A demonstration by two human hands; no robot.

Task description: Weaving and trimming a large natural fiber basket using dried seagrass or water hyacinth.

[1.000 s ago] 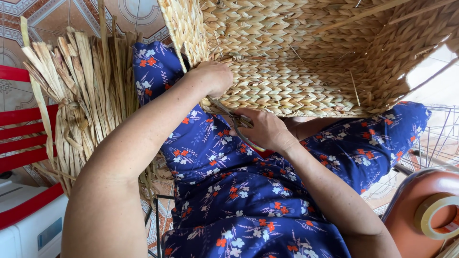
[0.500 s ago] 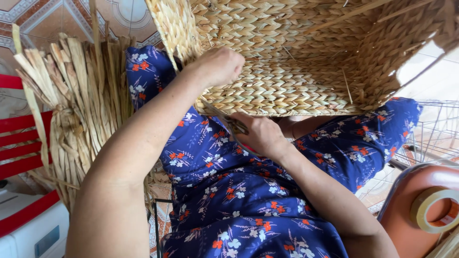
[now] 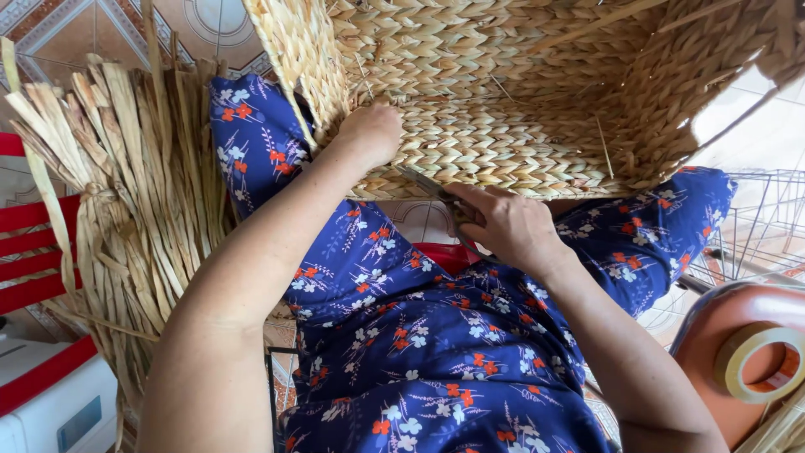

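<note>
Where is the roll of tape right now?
In the head view, the roll of tape lies at the lower right on an orange rounded surface, beyond the right hand holding scissors.

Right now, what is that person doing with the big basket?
A person sits with a large woven straw basket tipped across their knees. The left hand presses on the basket's wall near its bottom corner. The right hand has its grip on small metal scissors, with the blades right at the basket's lower edge. A bundle of dried straw stalks stands on the left, and a roll of tan tape lies on the right.
</note>
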